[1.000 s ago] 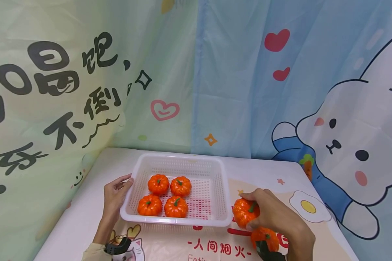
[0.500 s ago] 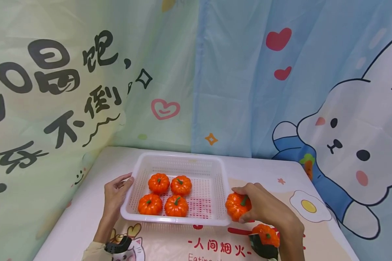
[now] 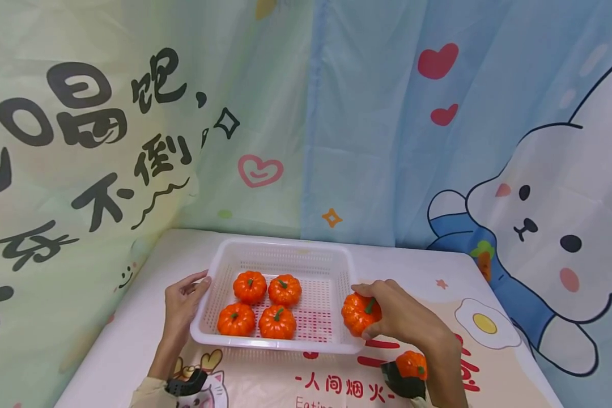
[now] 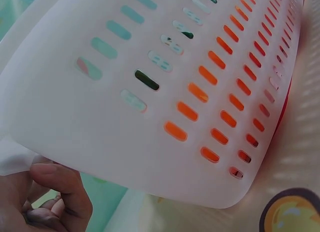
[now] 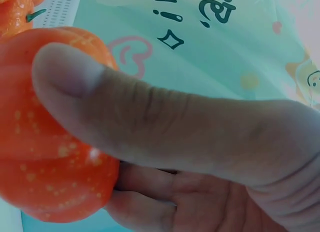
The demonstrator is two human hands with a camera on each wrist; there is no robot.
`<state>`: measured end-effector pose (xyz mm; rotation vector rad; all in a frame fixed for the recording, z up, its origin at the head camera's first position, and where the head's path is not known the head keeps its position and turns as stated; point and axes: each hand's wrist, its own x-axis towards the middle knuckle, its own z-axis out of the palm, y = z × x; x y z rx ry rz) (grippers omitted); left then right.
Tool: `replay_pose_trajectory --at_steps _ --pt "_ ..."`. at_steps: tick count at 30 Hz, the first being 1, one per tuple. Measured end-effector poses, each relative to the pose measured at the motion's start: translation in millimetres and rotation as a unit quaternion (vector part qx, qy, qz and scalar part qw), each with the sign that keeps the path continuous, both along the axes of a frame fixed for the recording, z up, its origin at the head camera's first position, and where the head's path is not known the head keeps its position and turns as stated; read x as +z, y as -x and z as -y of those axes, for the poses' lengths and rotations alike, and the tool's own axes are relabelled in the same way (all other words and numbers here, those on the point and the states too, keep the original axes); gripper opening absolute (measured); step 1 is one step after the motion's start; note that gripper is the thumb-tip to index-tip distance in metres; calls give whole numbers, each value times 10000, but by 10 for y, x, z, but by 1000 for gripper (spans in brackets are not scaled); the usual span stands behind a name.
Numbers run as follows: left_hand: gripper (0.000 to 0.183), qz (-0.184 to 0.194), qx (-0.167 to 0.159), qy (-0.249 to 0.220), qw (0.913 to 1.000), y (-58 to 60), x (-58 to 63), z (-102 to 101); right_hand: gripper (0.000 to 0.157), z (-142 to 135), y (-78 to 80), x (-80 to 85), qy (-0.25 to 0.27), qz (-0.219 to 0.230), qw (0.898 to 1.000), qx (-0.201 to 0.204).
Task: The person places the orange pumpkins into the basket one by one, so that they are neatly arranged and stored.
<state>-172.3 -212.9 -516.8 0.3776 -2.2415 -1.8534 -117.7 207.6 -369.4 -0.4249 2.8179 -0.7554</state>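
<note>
My left hand [image 3: 182, 303] pinches the left rim of a white plastic basket [image 3: 331, 347]; in the left wrist view the thumb [image 4: 50, 173] presses on the rim. Inside, toward the left, sit several small orange pumpkins [image 3: 277, 322] with green stems. My right hand [image 3: 407, 318] grips another orange pumpkin [image 3: 358, 315] at the basket's right rim, overlapping it in the head view. Up close in the right wrist view, the thumb lies across this pumpkin [image 5: 60, 162]; some fingers are hidden behind it.
One more pumpkin [image 3: 411, 364] lies on the table at front right, partly covered by the dark wrist band [image 3: 403, 381]. The printed tabletop [image 3: 265, 379] ends at a cartoon curtain [image 3: 354, 170] behind the basket.
My right hand has carried its pumpkin leftward and slightly up, from beside the basket to its right rim. My left hand stays on the left rim. The view has shifted slightly.
</note>
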Motion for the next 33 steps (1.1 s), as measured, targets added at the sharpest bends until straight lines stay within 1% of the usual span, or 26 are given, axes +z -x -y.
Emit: replay_pose_trajectory --at_steps 7,11,17,25,30,33 --pt "46 9 15 -41 10000 12 -17 16 77 60 55 -30 85 -52 9999 80" --pt "47 27 -2 -60 10000 18 -20 19 76 116 96 -53 126 7 9999 91" --pt "47 11 26 -39 10000 19 -5 17 76 198 141 -90 206 87 9997 128" --pt "48 -32 -1 -63 10000 15 13 9 75 251 199 -140 272 93 9991 297" --pt "47 -9 27 -71 10000 16 8 6 76 289 211 -165 304 164 9988 360" --pt "47 -29 35 -81 10000 15 5 3 77 320 210 -185 293 198 9988 327"
